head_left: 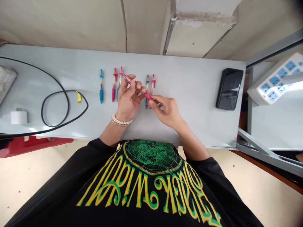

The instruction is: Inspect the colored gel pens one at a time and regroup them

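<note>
A pink pen (148, 96) slants between my two hands above the table. My left hand (129, 99) pinches its clip end between thumb and fingers. At the grip end, my right hand (167, 110) has thumb and index finger closed on it. Fingers cover the pen's middle, so I cannot tell whether its parts are joined. Left of my hands lie a blue pen (101, 86), a pink-red pen (113, 86) and a pen with pink top and blue grip (120, 74), partly hidden by my left hand. Behind the held pen lie a black pen (147, 80) and another pink-topped pen (153, 81).
A black cable (68, 104) with a yellow tag (79, 97) loops over the left of the table (194, 85), near a white charger plug (19, 117). A black phone (229, 89) lies at the right end. Beyond it is a white power strip (276, 80).
</note>
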The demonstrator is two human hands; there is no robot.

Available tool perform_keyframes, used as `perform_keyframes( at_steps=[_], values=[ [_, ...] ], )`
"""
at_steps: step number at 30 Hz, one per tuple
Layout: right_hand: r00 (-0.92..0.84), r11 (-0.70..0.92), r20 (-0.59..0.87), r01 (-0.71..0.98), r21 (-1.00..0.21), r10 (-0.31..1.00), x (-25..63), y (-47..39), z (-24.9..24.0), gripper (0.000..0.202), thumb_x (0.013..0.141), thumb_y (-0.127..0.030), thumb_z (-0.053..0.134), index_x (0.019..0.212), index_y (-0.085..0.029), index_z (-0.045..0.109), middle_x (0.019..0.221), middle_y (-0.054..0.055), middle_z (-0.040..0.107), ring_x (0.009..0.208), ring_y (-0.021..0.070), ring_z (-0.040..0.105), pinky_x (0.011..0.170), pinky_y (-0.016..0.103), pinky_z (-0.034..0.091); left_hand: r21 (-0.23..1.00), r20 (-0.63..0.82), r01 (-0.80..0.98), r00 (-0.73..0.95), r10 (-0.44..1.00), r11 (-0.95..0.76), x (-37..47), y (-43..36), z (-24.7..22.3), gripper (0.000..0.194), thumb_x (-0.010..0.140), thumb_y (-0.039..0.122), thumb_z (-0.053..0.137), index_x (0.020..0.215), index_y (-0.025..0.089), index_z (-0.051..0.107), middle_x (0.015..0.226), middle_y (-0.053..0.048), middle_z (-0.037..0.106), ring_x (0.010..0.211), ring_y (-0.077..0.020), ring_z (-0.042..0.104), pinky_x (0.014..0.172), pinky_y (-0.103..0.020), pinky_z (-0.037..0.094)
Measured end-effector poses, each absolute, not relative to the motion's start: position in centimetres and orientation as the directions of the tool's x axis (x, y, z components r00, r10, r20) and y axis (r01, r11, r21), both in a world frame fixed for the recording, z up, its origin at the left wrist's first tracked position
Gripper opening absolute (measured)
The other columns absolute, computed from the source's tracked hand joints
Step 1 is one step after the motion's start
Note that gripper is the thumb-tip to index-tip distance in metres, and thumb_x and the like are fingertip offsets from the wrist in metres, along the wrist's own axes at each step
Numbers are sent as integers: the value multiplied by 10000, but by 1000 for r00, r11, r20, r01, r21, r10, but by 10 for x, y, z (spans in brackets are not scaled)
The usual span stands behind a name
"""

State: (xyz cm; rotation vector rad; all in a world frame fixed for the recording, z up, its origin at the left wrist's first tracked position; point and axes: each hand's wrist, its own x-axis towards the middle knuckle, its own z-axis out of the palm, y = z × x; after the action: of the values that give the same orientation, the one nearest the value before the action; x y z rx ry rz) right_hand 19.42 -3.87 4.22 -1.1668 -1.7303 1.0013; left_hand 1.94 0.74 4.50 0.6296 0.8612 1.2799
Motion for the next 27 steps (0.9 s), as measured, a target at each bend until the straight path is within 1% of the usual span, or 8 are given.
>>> perform_keyframes(
  at_steps=[4, 9, 13, 16, 20, 22, 24, 27],
  values=[
    [-212, 286, 220, 362, -887, 952, 200, -35, 39, 455, 1058, -606, 590, 1234, -201, 701, 1025, 73, 790, 964, 204, 738, 811, 335, 594, 736, -342, -597, 80, 936, 320, 5, 14, 54, 411, 1009, 647, 648, 862, 265, 614, 553, 43, 408, 489, -123, 428, 507, -298, 380],
    [-170, 298, 247, 442, -846, 954, 206, -31, 34, 423, 1093, -582, 531, 1244, -213, 671, 975, 56, 775, 926, 196, 734, 848, 355, 597, 614, -462, -679, 106, 880, 404, -1, 17, 70, 525, 1147, 487, 239, 796, 230, 532, 466, 77, 151, 412, -105, 51, 412, -284, 134],
    [-195, 323, 259, 501, -803, 946, 207, -31, 32, 390, 1109, -551, 507, 1261, -221, 650, 962, 55, 772, 917, 206, 721, 845, 365, 587, 615, -472, -667, 116, 874, 421, 3, 16, 77, 569, 1135, 448, 129, 819, 222, 545, 493, 78, 131, 414, -104, 37, 414, -262, 97],
    [-224, 315, 227, 552, -772, 948, 207, -31, 33, 339, 1114, -480, 516, 1294, -223, 643, 991, 61, 767, 928, 216, 703, 839, 364, 571, 703, -451, -572, 99, 887, 421, 2, 17, 70, 466, 1116, 527, 326, 857, 235, 582, 501, 74, 198, 396, -101, 151, 427, -267, 187],
    [-318, 293, 97, 657, -694, 943, 205, -30, 36, 279, 1099, -328, 522, 1295, -207, 679, 1049, 90, 728, 940, 234, 667, 827, 360, 533, 913, -276, -304, 26, 961, 271, -3, 21, 37, 263, 972, 494, 719, 1101, 275, 652, 648, 27, 506, 574, -158, 519, 608, -315, 444],
    [-361, 301, 39, 709, -638, 932, 204, -29, 36, 263, 1093, -284, 517, 1246, -207, 716, 1064, 100, 699, 944, 241, 648, 833, 362, 511, 993, -108, -42, -8, 994, 108, -6, 23, 18, 419, 893, 304, 805, 1260, 296, 602, 818, 3, 632, 752, -193, 626, 756, -353, 523],
    [-391, 313, 0, 737, -599, 920, 202, -29, 36, 254, 1095, -274, 513, 1194, -209, 737, 1080, 107, 674, 963, 246, 634, 844, 363, 495, 947, 52, 318, -9, 999, -47, -10, 24, 4, 564, 887, 182, 760, 1401, 254, 539, 1084, -71, 699, 1044, -255, 668, 996, -443, 536],
    [-405, 305, -50, 759, -576, 913, 200, -28, 35, 229, 1098, -267, 511, 1149, -194, 722, 1079, 107, 657, 957, 244, 619, 835, 357, 474, 723, 172, 679, 5, 985, -130, -17, 24, 0, 594, 890, 66, 652, 1462, 152, 515, 1356, -176, 618, 1337, -339, 572, 1196, -543, 422]
  ],
)
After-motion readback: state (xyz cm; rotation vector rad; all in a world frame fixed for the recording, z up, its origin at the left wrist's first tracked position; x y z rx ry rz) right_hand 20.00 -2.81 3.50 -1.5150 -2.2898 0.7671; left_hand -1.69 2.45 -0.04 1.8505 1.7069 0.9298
